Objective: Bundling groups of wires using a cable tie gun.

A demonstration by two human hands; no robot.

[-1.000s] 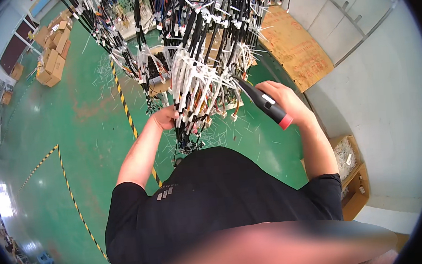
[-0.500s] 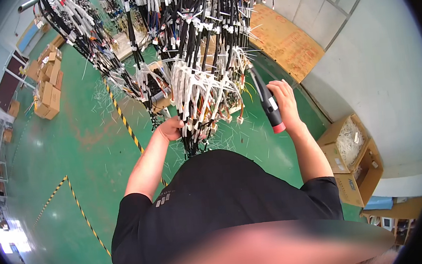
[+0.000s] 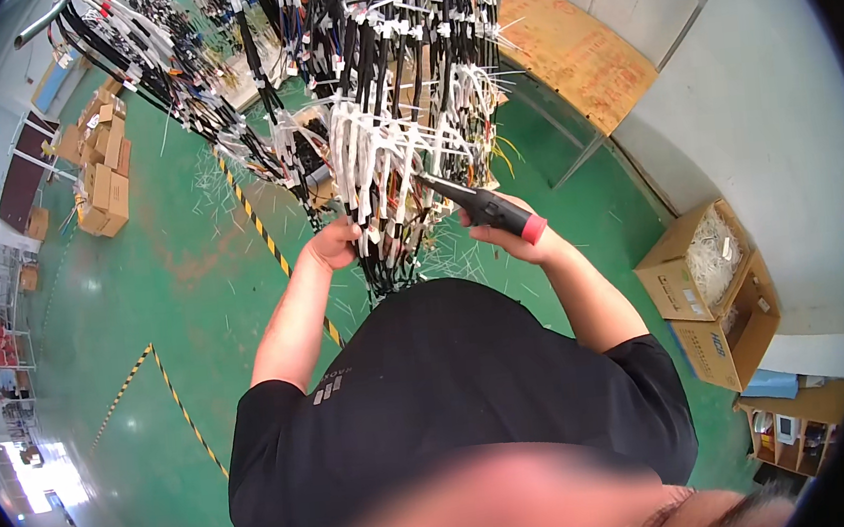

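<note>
A thick hanging bunch of wire harnesses (image 3: 373,157) is in front of me, with black sleeved cables, white wrapped branches and many white cable ties sticking out. My left hand (image 3: 338,244) is closed on black cables at the lower left of the bunch; its fingertips are partly hidden. In my right hand (image 3: 508,236) is a black cable tie gun (image 3: 482,205) with a red rear end. Its narrow nose points left and reaches the white branches at the bunch's right side. Whether a tie is in the nose is too small to tell.
More harnesses (image 3: 159,71) hang at the far left from a metal bar (image 3: 45,23). A wooden table (image 3: 574,49) stands far right. Cartons (image 3: 692,310), one filled with white scraps, sit at the right. Cut tie ends litter the green floor (image 3: 196,313). Cardboard boxes (image 3: 105,196) are piled left.
My right hand has brought the cable tie gun left, turning its nose from pointing up and away to pointing at the harness. My left hand has stayed on the cables.
</note>
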